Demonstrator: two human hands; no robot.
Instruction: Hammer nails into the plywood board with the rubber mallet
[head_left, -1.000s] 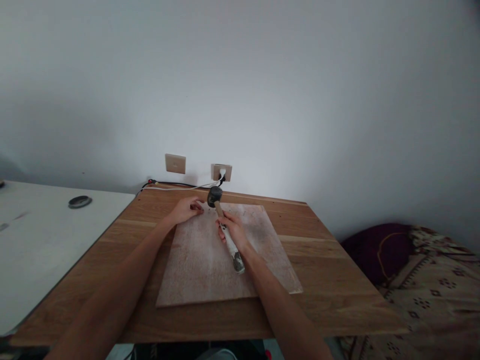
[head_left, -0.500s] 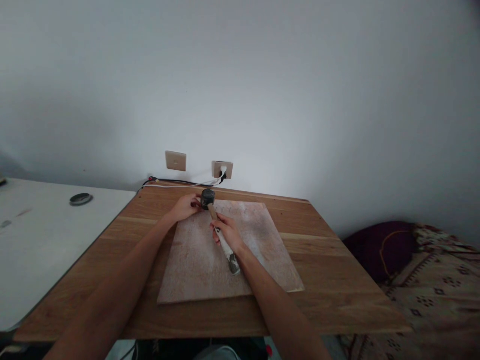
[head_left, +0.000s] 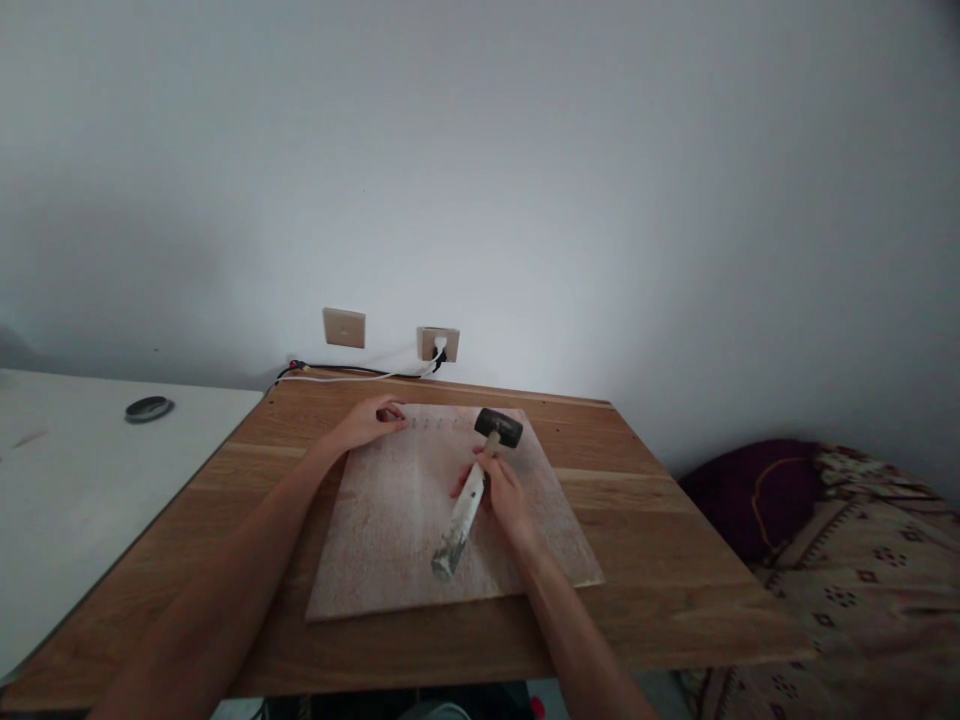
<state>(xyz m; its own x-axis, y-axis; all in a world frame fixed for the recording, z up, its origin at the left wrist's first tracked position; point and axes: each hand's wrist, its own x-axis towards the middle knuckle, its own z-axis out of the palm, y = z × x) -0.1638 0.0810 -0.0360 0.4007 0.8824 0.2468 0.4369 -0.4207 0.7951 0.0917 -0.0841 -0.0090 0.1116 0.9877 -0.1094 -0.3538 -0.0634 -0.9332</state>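
Note:
My right hand (head_left: 504, 490) is closed round the pale, worn handle of a rubber mallet (head_left: 498, 428). Its black head is raised above the right part of a flat, whitish-brown board (head_left: 405, 540), and the handle end points down toward me. At the board's far left corner, my left hand (head_left: 369, 421) has its thumb and fingertips brought together against the surface. Anything between those fingertips is too small to make out. Beside them, a row of small dark marks (head_left: 439, 422) runs along the far edge; whether they are nails or printing I cannot tell.
The board lies on a wooden table (head_left: 637, 540). Cables (head_left: 352, 375) run along its back edge to a wall socket (head_left: 438, 344). On the left, a white table (head_left: 82, 500) holds a dark round object (head_left: 148, 408). Patterned cloth (head_left: 862, 600) and a purple cushion (head_left: 757, 495) are at right.
The mallet has swung right and up, away from the left fingertips, and its head has turned. My left hand stays at the board's far left corner.

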